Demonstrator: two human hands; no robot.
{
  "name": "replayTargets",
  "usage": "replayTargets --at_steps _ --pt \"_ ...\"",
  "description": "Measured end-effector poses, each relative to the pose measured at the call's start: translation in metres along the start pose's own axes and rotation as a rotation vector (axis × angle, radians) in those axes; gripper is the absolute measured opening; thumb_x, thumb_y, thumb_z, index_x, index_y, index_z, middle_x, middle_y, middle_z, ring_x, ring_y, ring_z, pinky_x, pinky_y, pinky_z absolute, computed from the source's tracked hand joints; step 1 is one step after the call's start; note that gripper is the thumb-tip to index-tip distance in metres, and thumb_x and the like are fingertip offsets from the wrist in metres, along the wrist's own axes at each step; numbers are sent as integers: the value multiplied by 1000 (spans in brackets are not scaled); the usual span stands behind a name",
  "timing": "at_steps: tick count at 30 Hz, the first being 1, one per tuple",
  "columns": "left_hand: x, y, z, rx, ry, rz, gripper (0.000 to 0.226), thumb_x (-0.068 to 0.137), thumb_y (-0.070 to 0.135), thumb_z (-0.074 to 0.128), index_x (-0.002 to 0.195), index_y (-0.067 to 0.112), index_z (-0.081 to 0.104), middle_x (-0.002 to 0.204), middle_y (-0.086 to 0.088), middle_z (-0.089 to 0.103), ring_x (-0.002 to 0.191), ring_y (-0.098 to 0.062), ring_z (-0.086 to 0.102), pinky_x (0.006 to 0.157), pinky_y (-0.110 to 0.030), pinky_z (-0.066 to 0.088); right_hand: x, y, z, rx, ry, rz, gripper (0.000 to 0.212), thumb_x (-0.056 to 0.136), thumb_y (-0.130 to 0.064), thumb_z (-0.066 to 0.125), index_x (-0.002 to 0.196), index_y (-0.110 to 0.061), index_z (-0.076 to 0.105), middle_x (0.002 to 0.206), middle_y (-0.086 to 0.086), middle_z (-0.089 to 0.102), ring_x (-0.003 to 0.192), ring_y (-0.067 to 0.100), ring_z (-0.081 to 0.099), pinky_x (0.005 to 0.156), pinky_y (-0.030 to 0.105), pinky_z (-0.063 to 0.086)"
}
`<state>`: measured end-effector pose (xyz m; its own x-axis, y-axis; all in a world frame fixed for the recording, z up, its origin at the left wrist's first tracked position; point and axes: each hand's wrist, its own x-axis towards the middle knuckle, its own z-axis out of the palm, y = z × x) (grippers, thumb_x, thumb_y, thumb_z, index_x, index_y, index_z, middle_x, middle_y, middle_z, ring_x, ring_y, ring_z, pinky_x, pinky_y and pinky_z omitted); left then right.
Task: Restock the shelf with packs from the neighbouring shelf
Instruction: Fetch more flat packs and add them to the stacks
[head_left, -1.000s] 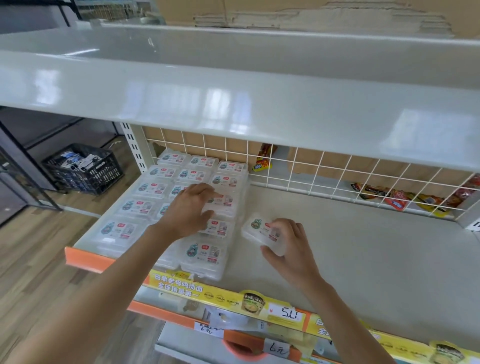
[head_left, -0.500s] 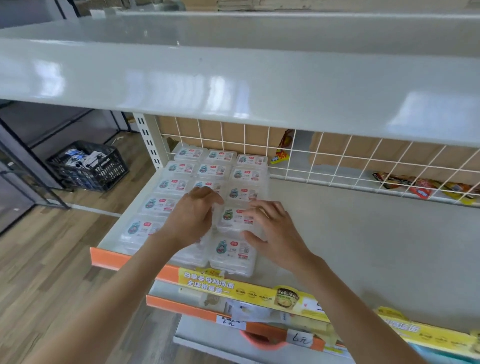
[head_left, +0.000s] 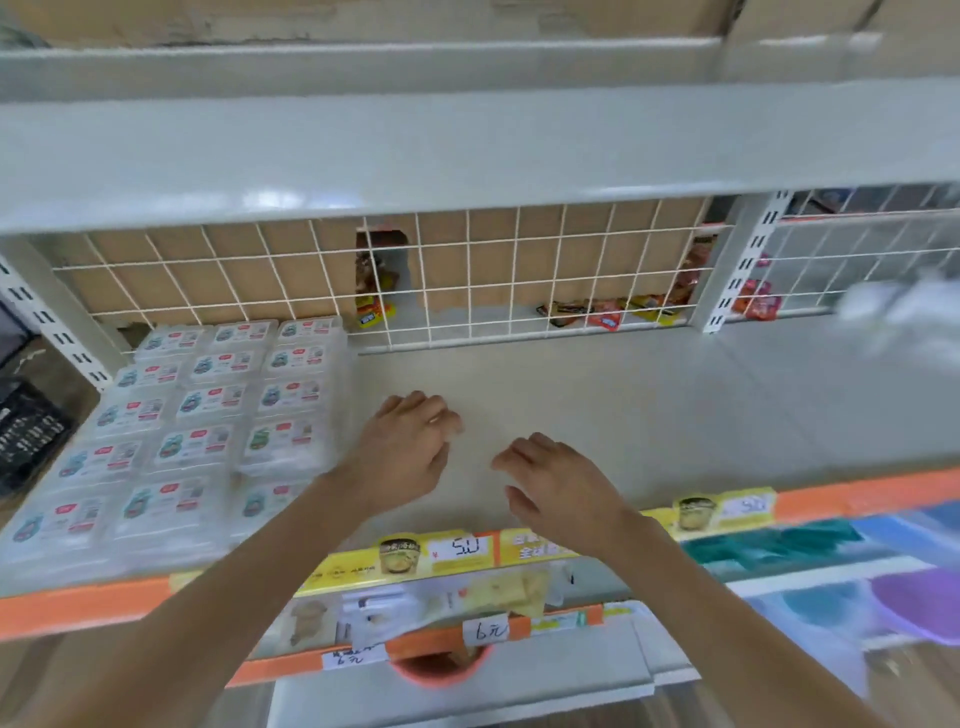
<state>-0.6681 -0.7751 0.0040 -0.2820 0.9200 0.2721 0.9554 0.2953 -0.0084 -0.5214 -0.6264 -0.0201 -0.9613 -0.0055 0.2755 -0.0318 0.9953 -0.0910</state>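
Several clear plastic packs with red and green labels lie in tidy rows on the left part of the grey shelf. My left hand hovers over the bare shelf just right of the packs, fingers loosely curled, holding nothing. My right hand hangs beside it, a little nearer the front edge, also empty with relaxed fingers. A blurred pale stack of packs shows on the neighbouring shelf at the far right.
A white wire grid backs the shelf, with snack packets behind it. An upright post divides the two shelves. Orange edge strips with yellow price tags run along the front. A black crate sits on the floor at left.
My right hand set its pack among the rows and let go. Both hands have drawn away to the right, empty, and the view has swung rightward toward the neighbouring shelf.
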Motion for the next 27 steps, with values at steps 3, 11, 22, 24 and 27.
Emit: replayTargets --at_steps 3,11,22,24,27 --pt "28 55 9 -28 -8 72 36 72 23 32 85 18 65 82 2 63 77 -23 61 66 -31 49 -55 32 -19 -34 -1 72 32 71 -25 37 85 -14 64 77 2 61 71 22 59 53 26 49" --pt "101 217 40 -117 -38 209 32 75 32 37 83 19 65 77 1 61 73 -24 61 62 -32 47 -208 109 -68 -92 39 328 31 65 -27 45 84 -12 64 82 6 62 74 26 61 56 31 53" --pt "187 392 73 -265 -155 417 36 85 29 54 117 14 57 112 -4 57 106 -26 51 89 -36 41 -356 186 -107 -50 78 722 39 74 -16 65 110 -4 60 107 13 60 96 34 57 74 45 51" --pt "206 409 79 -273 -162 433 38 83 31 51 116 13 58 112 -5 58 105 -28 52 89 -38 42 -366 198 -107 -41 89 734 40 73 -17 64 111 -5 60 110 13 60 98 34 57 75 47 52" --pt "243 429 92 -282 -175 449 43 75 32 49 109 11 63 106 -8 62 96 -32 57 82 -41 47 -378 229 -110 -26 112 758 38 73 -21 61 108 -7 60 109 12 60 96 33 59 72 45 52"
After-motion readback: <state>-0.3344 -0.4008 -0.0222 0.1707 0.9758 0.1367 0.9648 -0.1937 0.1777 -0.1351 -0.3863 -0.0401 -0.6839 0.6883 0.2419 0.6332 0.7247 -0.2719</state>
